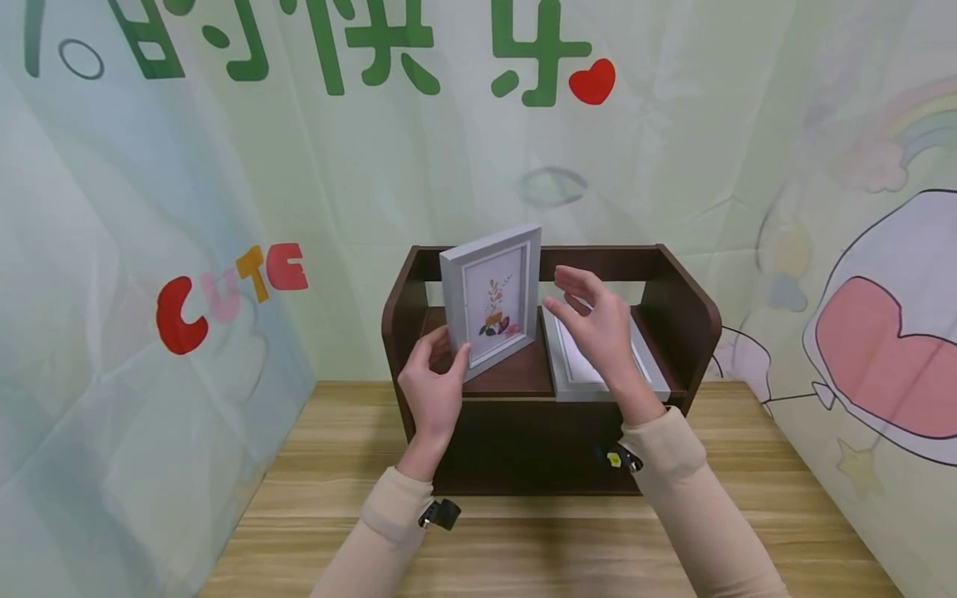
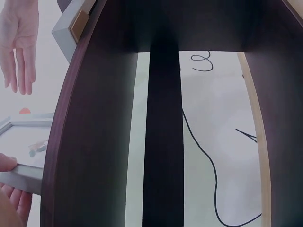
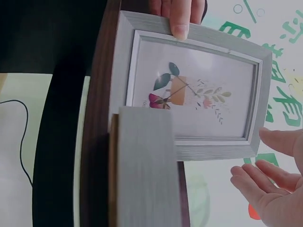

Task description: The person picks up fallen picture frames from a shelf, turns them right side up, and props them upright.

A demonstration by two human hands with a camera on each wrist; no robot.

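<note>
My left hand [image 1: 434, 394] grips a light grey picture frame [image 1: 495, 299] by its lower left side, thumb on the front and fingers behind. The frame stands upright, turned slightly to the right, and shows a flower print. My right hand [image 1: 598, 320] is beside the frame's right edge with fingers extended and slightly bent, holding nothing. In the right wrist view its thumb is close to the frame's corner. Under that hand a second grey frame [image 1: 579, 370] lies face up on the right part of a dark brown shelf [image 1: 538, 444], partly hidden by the hand.
The shelf has raised side panels and a back rail [image 1: 598, 256]. It stands on a wood-grain table [image 1: 299, 490] against a printed cloth backdrop [image 1: 374, 183]. Through the shelf's opening a thin black cable [image 2: 214, 170] shows in the left wrist view.
</note>
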